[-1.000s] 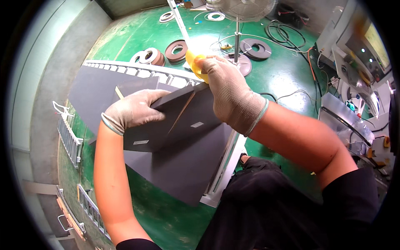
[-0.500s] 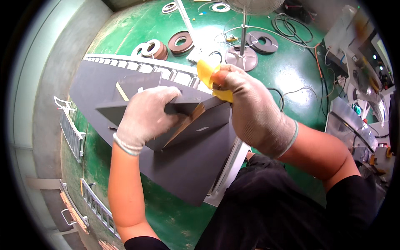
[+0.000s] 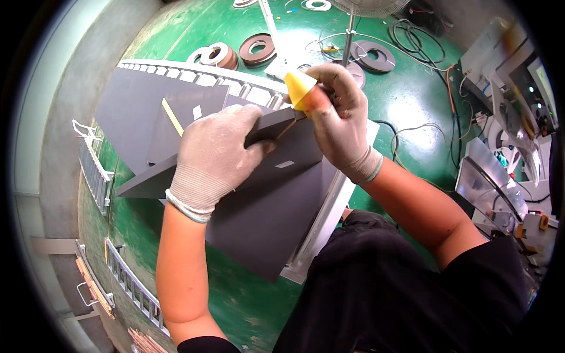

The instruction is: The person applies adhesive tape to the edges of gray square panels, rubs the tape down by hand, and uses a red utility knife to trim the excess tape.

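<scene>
My left hand [image 3: 220, 144], in a whitish knit glove, grips the top of a dark grey board [image 3: 150, 180] that stands tilted. Its thumb is on the near side and its fingers lie over the far side. My right hand [image 3: 341, 112], gloved too, pinches a small yellow tool [image 3: 299, 88] against the board's right corner. The tool's working part is hidden by the fingers. Under the held board lie more dark grey boards [image 3: 259, 229]. A small white label [image 3: 285, 165] shows on a grey face below my left thumb.
A roller conveyor [image 3: 194, 75] runs behind the boards. Rolls of brown edging [image 3: 257, 49] and a fan stand [image 3: 351, 35] are on the green floor beyond. Cables [image 3: 415, 44] and machinery [image 3: 494, 176] lie to the right; metal racks [image 3: 135, 288] are at the left.
The held board has tilted, its left end coming lower and nearer. My right hand has moved left and turned with the yellow tool. My left hand has shifted slightly toward the right.
</scene>
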